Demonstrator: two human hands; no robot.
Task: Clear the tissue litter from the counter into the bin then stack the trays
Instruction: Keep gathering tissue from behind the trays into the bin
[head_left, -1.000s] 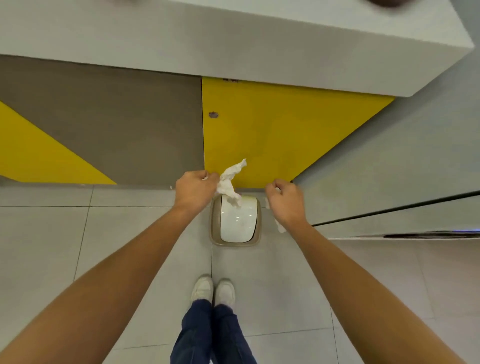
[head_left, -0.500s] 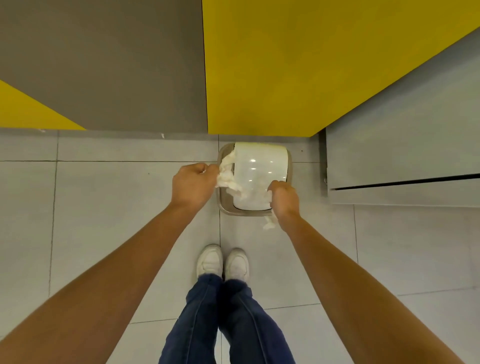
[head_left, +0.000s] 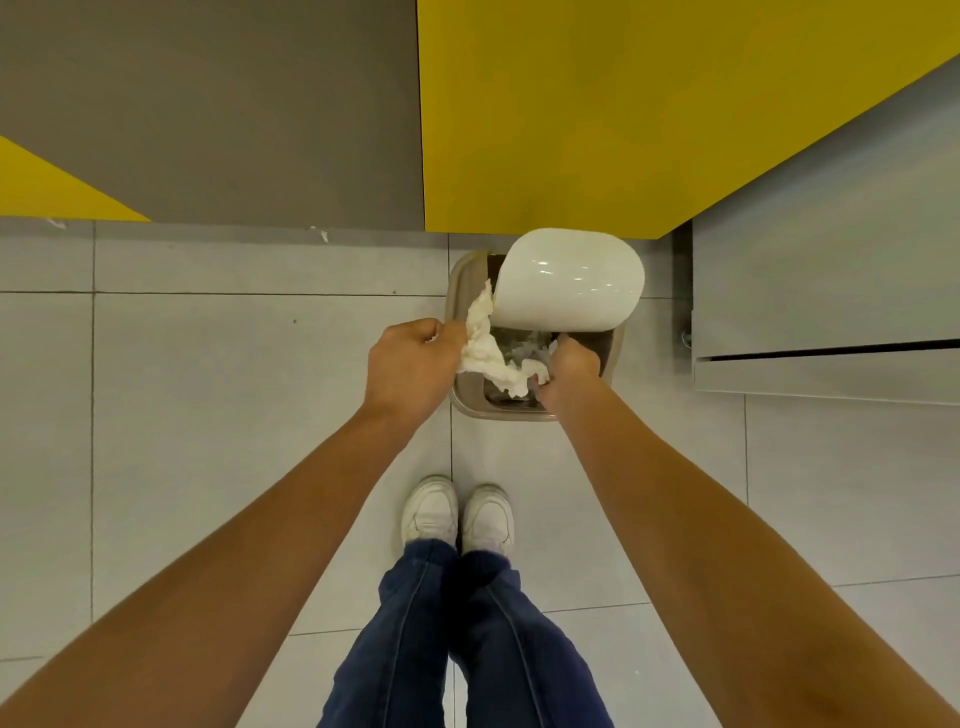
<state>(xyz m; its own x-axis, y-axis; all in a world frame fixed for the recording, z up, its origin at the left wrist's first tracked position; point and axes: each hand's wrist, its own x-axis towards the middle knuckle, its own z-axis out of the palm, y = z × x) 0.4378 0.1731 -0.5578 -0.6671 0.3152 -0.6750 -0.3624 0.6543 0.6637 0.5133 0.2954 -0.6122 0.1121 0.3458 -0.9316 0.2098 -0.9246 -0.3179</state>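
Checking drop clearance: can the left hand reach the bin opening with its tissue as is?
Likely yes. The lid is tipped up, the bin mouth is open, and the tissue in the left hand hangs over it. The right hand crowds the right side only.

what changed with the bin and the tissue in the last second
The white lid of the bin, shut before, has swung up and back, leaving it open. Both hands came down to it: the right hand dips into the opening, the left hand brings its tissue over the rim. Unchanged: the left hand grips the tissue, the bin stands by the yellow panel.
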